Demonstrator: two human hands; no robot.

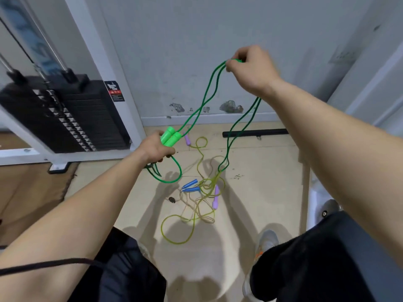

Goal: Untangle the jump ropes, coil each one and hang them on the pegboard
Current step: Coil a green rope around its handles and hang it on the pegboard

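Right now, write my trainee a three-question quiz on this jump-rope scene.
1. True or false: the left hand grips both green handles.
2. The right hand holds up which? A green rope; B yellow rope; C weight stack.
3. Name the handle colours lying on the floor.
Key: 1 true; 2 A; 3 blue handles and purple handles.

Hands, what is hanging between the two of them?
In the head view, two strands of the green rope run from the green handles in the left hand up to the right hand.
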